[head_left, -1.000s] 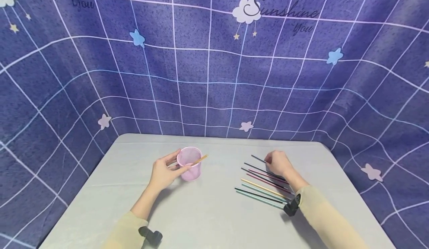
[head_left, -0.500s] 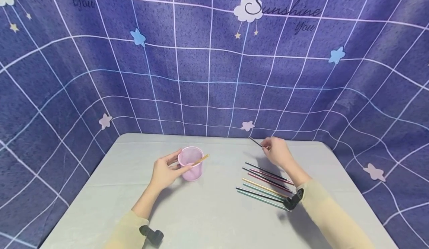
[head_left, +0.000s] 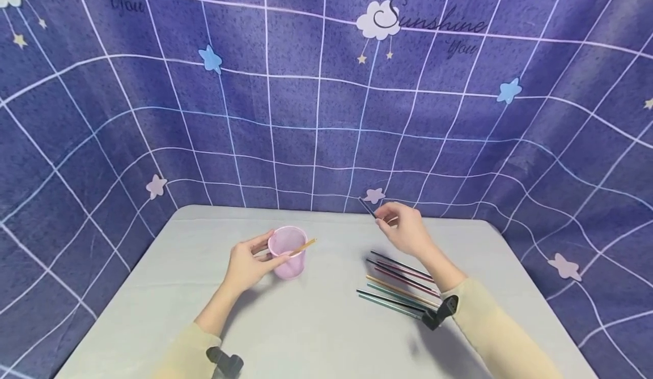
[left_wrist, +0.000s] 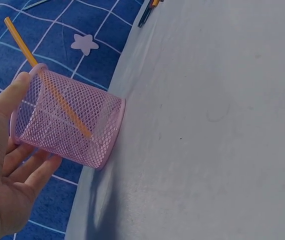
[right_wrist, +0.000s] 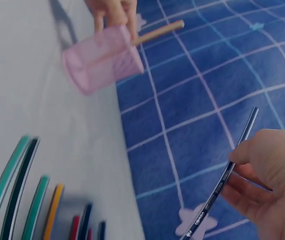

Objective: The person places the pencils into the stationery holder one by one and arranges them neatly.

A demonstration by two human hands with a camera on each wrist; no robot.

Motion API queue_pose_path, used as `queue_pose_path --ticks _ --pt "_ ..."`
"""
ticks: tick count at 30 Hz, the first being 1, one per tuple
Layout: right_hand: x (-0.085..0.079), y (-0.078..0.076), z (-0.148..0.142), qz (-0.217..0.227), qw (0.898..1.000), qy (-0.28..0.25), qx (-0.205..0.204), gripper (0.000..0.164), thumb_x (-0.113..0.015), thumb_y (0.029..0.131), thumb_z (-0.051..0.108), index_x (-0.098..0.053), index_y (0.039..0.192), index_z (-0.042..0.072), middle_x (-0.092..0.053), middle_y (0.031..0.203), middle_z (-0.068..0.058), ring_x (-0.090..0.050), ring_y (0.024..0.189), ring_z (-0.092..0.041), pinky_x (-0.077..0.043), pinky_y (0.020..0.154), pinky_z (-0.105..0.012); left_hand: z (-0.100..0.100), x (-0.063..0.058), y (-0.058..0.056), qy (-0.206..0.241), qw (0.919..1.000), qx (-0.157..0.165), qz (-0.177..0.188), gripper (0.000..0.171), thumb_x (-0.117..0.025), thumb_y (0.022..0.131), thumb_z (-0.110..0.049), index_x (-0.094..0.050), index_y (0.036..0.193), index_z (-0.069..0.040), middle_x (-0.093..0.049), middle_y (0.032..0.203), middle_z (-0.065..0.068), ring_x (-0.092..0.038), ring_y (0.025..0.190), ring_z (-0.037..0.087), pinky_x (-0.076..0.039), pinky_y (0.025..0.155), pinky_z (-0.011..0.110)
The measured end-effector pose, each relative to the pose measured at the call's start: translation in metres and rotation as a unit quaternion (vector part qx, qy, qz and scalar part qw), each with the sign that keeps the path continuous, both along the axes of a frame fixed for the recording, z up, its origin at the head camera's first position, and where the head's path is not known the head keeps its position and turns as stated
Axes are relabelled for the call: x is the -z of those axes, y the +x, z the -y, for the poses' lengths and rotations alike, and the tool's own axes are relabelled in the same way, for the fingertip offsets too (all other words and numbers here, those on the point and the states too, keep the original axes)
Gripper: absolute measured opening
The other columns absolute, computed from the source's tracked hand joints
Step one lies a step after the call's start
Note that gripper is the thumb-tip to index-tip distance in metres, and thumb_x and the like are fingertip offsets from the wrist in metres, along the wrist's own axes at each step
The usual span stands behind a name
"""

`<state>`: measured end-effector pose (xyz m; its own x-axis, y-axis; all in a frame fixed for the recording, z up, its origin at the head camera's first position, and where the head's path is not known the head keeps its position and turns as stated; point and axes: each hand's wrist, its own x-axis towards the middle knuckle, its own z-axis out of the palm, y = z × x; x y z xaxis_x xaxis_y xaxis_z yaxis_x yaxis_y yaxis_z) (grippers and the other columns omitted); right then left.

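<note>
A pink mesh pencil cup (head_left: 288, 267) stands upright on the left half of the table. My left hand (head_left: 247, 264) grips it near the rim, thumb on one side and fingers on the other. One yellow-orange pencil (left_wrist: 62, 102) leans inside, its end sticking out past the rim. Raised over the far right part of the table, my right hand (head_left: 405, 229) pinches a dark pencil (right_wrist: 217, 190) between thumb and fingers. That pencil points up and left, apart from the cup. Below the right hand lie several coloured pencils (head_left: 393, 282), side by side: black, dark red, yellow and green.
A pale cloth covers the table (head_left: 316, 333). Behind its far edge hangs a blue-purple curtain (head_left: 291, 141) with a grid, stars and clouds; it also closes off both sides. Black wrist cameras sit on both sleeves.
The right hand has lifted the dark pencil off the table at the far end of the row and carried it up and left. The left hand and cup have stayed nearly still.
</note>
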<state>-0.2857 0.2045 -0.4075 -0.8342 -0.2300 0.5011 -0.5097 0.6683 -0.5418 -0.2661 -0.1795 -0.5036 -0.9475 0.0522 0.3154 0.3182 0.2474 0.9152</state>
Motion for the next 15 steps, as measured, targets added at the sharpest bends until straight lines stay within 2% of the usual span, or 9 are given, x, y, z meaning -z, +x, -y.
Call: queue_pose_path --ticks 7,12,15 --pt "-0.018 0.006 0.024 -0.006 0.995 -0.097 -0.023 0.009 -0.076 0.096 0.002 -0.072 0.104 0.002 -0.079 0.098 -0.013 -0.077 0.091 -0.026 -0.069 0.087 -0.040 0.000 0.000 0.000 -0.011 0.9999 -0.003 0.002 0.080 -0.098 0.075 -0.012 -0.060 0.141 0.011 -0.070 0.133 0.032 -0.070 0.122 0.047 -0.066 0.091 0.040" --pt "-0.028 0.002 0.046 0.005 0.987 -0.153 -0.044 0.011 -0.073 0.098 0.003 -0.069 0.108 0.002 -0.076 0.101 -0.014 -0.075 0.095 -0.025 -0.067 0.090 -0.034 0.001 0.000 -0.002 -0.012 0.9999 0.004 -0.001 0.079 -0.098 0.076 -0.012 -0.060 0.141 0.012 -0.070 0.131 0.033 -0.070 0.122 0.048 -0.066 0.091 0.041" --pt "-0.033 -0.004 0.059 0.011 0.979 -0.190 -0.068 0.011 -0.071 0.099 0.001 -0.067 0.109 0.000 -0.075 0.100 -0.018 -0.075 0.093 -0.027 -0.067 0.086 -0.028 0.000 0.000 -0.002 -0.010 0.9999 0.005 0.003 0.079 -0.098 0.076 -0.013 -0.060 0.141 0.011 -0.070 0.131 0.033 -0.070 0.123 0.049 -0.066 0.091 0.043"
